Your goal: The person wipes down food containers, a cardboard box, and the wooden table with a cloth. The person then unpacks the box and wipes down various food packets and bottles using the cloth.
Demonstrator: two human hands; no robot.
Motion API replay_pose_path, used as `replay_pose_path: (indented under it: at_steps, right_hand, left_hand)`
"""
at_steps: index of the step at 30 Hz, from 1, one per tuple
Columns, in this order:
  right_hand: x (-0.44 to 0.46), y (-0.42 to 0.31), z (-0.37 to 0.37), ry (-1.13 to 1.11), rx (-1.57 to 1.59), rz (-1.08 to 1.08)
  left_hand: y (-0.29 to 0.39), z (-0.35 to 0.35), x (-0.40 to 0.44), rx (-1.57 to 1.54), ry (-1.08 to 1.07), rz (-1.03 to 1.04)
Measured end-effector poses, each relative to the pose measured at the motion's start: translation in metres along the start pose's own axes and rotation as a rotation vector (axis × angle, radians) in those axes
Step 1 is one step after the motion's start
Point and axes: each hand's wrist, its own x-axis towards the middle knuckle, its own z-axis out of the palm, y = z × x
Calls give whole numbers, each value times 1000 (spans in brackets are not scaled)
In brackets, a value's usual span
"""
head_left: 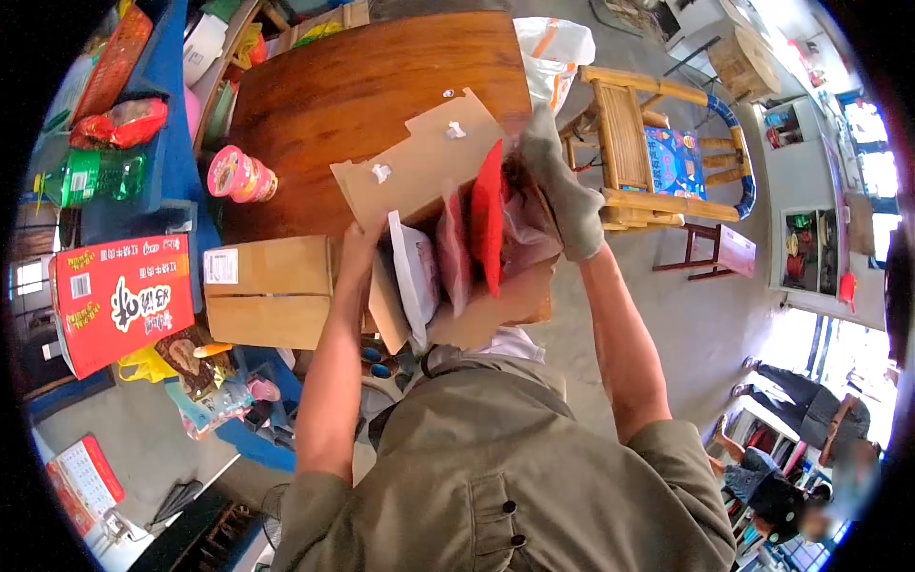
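An opened cardboard box [534,293] stands in front of my body, at the near edge of the wooden table. Upright inside are a white packet [413,276], a red packet [487,219] and clear-pinkish plastic packets [454,248]. Its far flap [419,157] is folded out over the tabletop, with bits of torn white tape on it. My bare left hand [361,238] holds the box's left side, its fingers mostly hidden. On the right side, my right hand [564,191] wears a grey glove and lies along the box wall, gripping it.
Left of the box are a closed cardboard carton [267,294], a pink cup tub [241,175] on the wooden table [381,71], and a red noodle carton [124,300]. A bamboo chair [624,133] and a small stool [720,250] stand right. People [810,419] are at far right.
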Motion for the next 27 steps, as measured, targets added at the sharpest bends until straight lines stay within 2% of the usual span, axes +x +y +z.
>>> replay_pose_path:
  at_steps: [2,3,5,6,8,9,12,15,16,18,20,22,24,25,27]
  right_hand:
    - [16,-14,0,47,-288,-124]
    - [29,-22,4,-8,155,114]
    - [39,-54,-11,-158,159,210]
    - [44,-71,-19,-234,155,257]
    - [28,-54,-19,-168,579,374]
    - [33,-62,-27,-386,78,689]
    - [33,-79,-30,-355,-79,634]
    - [24,-93,-25,-306,-308,552]
    - [13,-89,-22,-306,-303,552]
    - [-31,-60,-5,-234,-186,330]
    - [-76,-31,11,-165,-70,115]
    - [-69,-49,2,-133,-21,9]
    - [-40,-80,-15,61,355,192]
    - [-32,-87,-21,64,348,196]
    - [-15,-95,-26,175,609,335]
  left_hand:
    - [1,-8,0,-11,-66,49]
    - [2,-11,1,-16,-58,53]
    - [4,-15,4,-56,-116,190]
    - [1,-18,4,-60,-108,191]
    - [-4,-18,7,-44,-98,178]
    - [-5,-19,8,-47,-96,181]
    - [-6,-25,6,-28,-130,222]
    - [-1,-31,6,131,-180,339]
    - [0,-32,8,160,-135,333]
    - [0,-33,10,187,-81,318]
    - [0,-28,8,64,-26,264]
    - [-8,-24,5,29,-8,272]
    - [-10,-19,4,-79,59,213]
    - [-12,-15,1,-81,51,211]
    - [-15,-9,-9,-118,158,198]
